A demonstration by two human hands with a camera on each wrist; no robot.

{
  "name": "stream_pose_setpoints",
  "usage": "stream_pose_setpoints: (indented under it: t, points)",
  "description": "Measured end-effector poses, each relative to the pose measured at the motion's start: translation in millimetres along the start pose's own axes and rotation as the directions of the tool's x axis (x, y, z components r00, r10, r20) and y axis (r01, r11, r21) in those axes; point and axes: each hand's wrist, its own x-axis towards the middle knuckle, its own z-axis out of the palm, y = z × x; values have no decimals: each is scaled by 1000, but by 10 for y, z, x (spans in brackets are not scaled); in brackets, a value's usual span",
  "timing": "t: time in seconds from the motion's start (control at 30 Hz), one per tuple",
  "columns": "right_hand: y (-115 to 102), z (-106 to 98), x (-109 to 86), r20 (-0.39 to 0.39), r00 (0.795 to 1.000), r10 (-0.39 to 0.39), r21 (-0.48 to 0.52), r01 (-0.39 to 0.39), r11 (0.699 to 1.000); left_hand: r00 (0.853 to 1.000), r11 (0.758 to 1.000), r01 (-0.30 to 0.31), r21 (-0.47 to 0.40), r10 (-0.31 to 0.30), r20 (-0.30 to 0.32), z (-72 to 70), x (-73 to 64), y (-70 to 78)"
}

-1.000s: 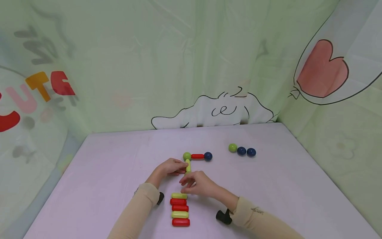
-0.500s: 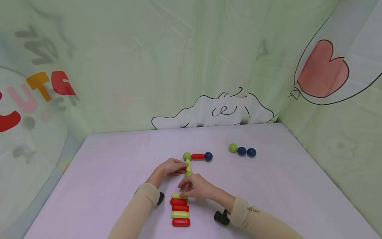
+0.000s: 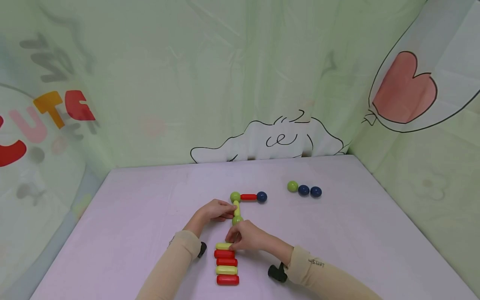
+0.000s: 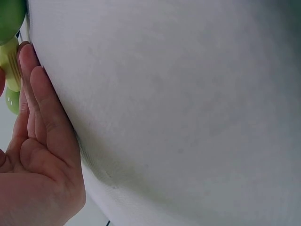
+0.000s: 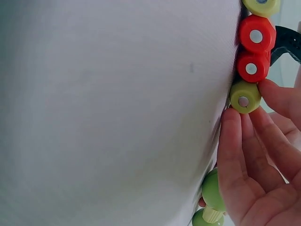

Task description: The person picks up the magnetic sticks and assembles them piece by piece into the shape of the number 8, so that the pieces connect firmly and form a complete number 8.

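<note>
My left hand (image 3: 215, 210) pinches a yellow magnetic rod (image 3: 236, 208) between thumb and fingers. That rod joins a far green ball (image 3: 235, 196) to a nearer green ball (image 3: 237, 220). From the far ball a red rod (image 3: 248, 197) runs right to a blue ball (image 3: 261, 197). Just in front, my right hand (image 3: 249, 237) pinches the farthest yellow rod (image 5: 245, 97) of a row, thumb on one side and fingertips on the other. In the right wrist view this rod still lies against a red rod (image 5: 252, 67), its round metal end showing.
Nearer me in the row lie red rods (image 3: 227, 280) and another yellow rod (image 3: 226, 270). At the back right, a loose green ball (image 3: 292, 186) sits beside two blue balls (image 3: 309, 191). A pale cloth covers the table (image 3: 150, 187), with printed curtains (image 3: 168, 83) behind.
My right hand has moved down from the near green ball to the row's farthest yellow rod and closed its fingers on it, uncovering the ball. My left hand has stayed in place.
</note>
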Motion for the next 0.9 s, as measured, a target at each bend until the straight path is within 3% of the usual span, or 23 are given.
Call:
stream_pose_setpoints:
  t: [0.23,0.43,0.9]
  points:
    - [10,7,5,4,1000,2,-6,-2,1000,1000,1000,-3,2,3,-5,-2,5,-2]
    - [-8,-10,-34,-26,998,49,15,-48,999,1000,1000,0,1,0,0,-1,3,-6]
    - [33,-230,-201,-89,991,97,12,-96,995,1000,1000,1,16,-1,-5,3,0,-3]
